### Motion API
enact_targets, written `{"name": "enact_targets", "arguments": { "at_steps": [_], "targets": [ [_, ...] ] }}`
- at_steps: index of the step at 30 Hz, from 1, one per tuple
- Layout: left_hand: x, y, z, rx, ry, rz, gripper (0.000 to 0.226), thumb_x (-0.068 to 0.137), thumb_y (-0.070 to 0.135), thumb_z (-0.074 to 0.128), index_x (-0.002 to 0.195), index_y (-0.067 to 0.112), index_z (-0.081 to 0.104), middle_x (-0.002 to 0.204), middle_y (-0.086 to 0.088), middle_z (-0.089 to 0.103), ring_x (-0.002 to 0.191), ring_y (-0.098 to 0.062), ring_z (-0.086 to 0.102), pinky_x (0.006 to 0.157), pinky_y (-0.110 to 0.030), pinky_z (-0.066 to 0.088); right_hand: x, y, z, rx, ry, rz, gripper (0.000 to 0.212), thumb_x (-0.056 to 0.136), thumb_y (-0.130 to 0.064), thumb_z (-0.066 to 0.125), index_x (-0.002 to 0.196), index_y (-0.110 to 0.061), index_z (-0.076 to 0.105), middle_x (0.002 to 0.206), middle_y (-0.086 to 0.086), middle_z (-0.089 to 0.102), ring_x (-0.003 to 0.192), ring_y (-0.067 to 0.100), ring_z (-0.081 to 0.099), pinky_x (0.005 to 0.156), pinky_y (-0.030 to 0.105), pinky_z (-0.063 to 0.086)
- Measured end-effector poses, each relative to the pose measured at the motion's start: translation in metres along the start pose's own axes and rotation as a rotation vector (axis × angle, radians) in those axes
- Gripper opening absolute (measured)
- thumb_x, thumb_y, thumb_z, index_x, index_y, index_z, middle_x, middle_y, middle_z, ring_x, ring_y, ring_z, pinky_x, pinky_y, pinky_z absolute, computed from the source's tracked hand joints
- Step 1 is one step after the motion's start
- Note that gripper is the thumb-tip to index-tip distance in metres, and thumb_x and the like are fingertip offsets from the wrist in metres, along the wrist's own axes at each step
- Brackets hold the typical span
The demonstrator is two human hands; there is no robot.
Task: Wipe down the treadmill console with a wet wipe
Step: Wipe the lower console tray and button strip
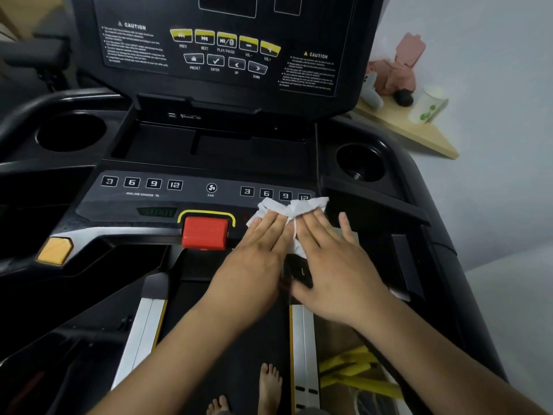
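Observation:
The black treadmill console [185,202] fills the view, with a lower strip of number buttons and an upright panel of yellow media buttons above. A white wet wipe [287,206] lies spread on the right end of the lower strip, just under the right-hand number buttons. My left hand [260,247] and my right hand [326,259] lie side by side, palms down and fingers flat, both pressing on the wipe. The wipe's near part is hidden under my fingers.
A red safety key [205,233] sits just left of my left hand. Cup holders [360,163] flank the console. A wooden shelf [419,130] at the right holds a white cup and a pink packet. My bare feet [269,387] stand on the belt.

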State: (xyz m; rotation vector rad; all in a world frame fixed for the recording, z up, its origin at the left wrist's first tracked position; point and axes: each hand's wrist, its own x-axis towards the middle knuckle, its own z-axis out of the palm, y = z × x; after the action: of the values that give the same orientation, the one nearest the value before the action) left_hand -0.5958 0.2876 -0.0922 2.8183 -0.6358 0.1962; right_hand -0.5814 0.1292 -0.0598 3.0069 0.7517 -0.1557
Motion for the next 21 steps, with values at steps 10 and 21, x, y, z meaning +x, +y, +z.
{"name": "enact_targets", "arguments": {
  "at_steps": [10,21],
  "targets": [
    [-0.005,0.005,-0.005,0.040,0.009,-0.012,0.064,0.071,0.011,0.033,0.128,-0.007,0.057,0.131,-0.025,0.058,0.126,-0.041,0.052,0.104,-0.056,0.027,-0.001,0.003,-0.003,-0.018,0.017,-0.030,0.096,0.085,-0.050,0.058,0.154,-0.014,0.001,0.163,0.003,0.003,0.149,0.019,-0.006,0.118,0.048,-0.011],
    [-0.008,0.018,-0.023,0.136,-0.189,-0.066,0.069,0.094,0.014,0.024,0.151,0.006,-0.012,0.162,-0.012,-0.012,0.149,-0.025,-0.016,0.119,-0.034,-0.014,0.006,-0.007,-0.009,-0.015,-0.022,-0.005,0.098,0.086,-0.043,0.062,0.153,-0.013,-0.003,0.162,0.006,-0.004,0.148,0.020,-0.011,0.117,0.049,-0.012]
  ]
}}
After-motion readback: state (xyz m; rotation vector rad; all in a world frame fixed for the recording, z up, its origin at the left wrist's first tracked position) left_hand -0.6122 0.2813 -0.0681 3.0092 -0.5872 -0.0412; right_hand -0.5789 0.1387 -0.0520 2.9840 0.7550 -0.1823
